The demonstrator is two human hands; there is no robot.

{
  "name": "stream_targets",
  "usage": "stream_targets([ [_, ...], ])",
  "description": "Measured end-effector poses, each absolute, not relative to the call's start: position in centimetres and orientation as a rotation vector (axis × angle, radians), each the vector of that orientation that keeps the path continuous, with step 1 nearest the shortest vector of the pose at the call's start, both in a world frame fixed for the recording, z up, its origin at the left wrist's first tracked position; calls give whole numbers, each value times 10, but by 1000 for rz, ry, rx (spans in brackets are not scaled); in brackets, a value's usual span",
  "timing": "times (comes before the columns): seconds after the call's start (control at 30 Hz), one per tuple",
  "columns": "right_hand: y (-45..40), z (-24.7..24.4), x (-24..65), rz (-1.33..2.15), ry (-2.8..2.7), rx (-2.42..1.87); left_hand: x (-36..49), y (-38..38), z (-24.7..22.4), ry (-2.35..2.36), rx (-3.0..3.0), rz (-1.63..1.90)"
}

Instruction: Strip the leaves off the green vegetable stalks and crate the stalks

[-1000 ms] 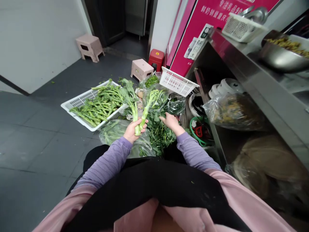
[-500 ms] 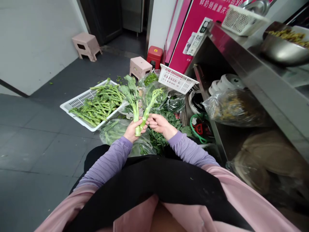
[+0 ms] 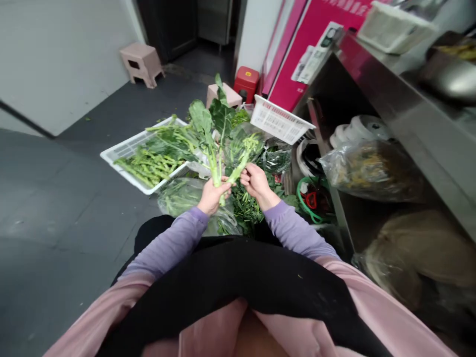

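My left hand [image 3: 215, 193] is closed around the lower ends of leafy green vegetable stalks [image 3: 215, 166], whose broad leaves fan upward. A paler flowering stalk [image 3: 240, 166] leans right from the same grip, with small buds at its tip. My right hand [image 3: 256, 182] has its fingertips pinched at the side of that flowering stalk. Beyond my left hand, a white plastic basket [image 3: 122, 148] holds a heap of green stalks [image 3: 152, 166]. Loose green leaves [image 3: 249, 206] lie below my hands, beside a clear plastic bag [image 3: 178, 198] of greens.
To the right runs a metal shelf unit [image 3: 401, 84] with a bagged yellowish item [image 3: 375, 168]. A tilted white basket [image 3: 280, 121] and a green-rimmed basket [image 3: 314, 218] stand near it. Pink stools [image 3: 143, 62] and a red bin [image 3: 246, 82] are farther back.
The view has swung slightly left. The leaves from my left hand have spread apart, and the flowering stalk tilts farther right with my right hand's fingers on it.
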State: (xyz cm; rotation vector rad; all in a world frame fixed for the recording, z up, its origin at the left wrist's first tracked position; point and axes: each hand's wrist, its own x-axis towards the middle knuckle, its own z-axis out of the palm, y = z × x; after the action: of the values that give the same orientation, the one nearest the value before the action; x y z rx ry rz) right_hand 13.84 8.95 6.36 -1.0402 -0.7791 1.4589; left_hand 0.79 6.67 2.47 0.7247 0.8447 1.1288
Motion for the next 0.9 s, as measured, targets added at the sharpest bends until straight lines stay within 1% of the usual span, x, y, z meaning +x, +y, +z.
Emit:
stream_targets([
  [0.07,80,55,134,1597,-740,-1016,8,67,23,766,561,1092],
  [0.1,77,50,135,1606,-719,-1035,6,71,23,769,487,1108],
  [0.2,79,37,151,1506,-637,-1140,-16,97,22,959,325,1268],
  [0.33,87,14,176,1432,-556,-1294,-76,146,30,1300,334,1440],
  [0.47,83,-7,181,1595,-475,-1379,-112,174,36,1367,390,1413],
  [0.57,81,-13,178,1746,-369,-1356,-97,172,29,1370,450,1321],
  [0.7,89,-2,176,1779,-297,-1242,-44,139,22,1287,628,1128],
  [0.8,94,17,178,1761,-430,-1131,-8,102,24,1125,804,924],
  [0.9,92,35,183,1637,-663,-1153,15,71,27,982,874,812],
])
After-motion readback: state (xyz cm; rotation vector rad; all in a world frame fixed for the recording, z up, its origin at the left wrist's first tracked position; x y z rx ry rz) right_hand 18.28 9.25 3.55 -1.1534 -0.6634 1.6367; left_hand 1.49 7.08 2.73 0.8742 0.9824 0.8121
